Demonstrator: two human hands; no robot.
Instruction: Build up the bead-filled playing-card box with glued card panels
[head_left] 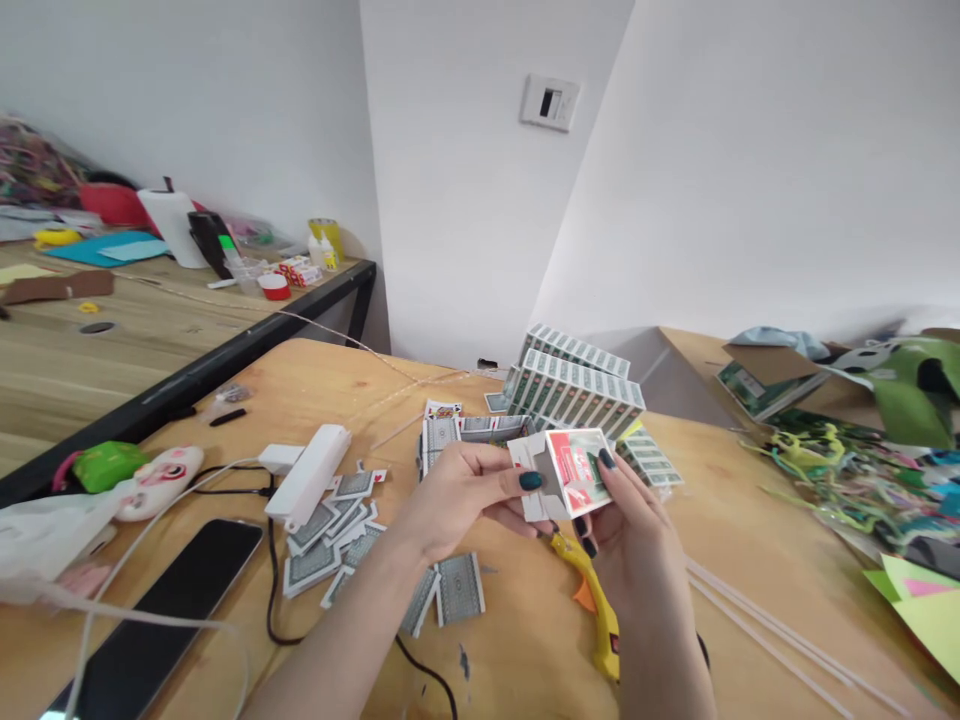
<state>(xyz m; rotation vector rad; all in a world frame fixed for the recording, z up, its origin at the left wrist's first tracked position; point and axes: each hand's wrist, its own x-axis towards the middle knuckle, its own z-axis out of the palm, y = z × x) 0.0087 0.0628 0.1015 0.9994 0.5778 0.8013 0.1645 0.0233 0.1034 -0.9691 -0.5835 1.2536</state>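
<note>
Carton [576, 472], small and open-ended, above the table [525, 640]; left hand [476, 490] pinched nearly closed on the flap end, right hand [630, 510] closed to carton width at the printed end. Interior contents indiscernible. Behind: open box [421, 445] of cards, near stacked packs [577, 392].
</note>
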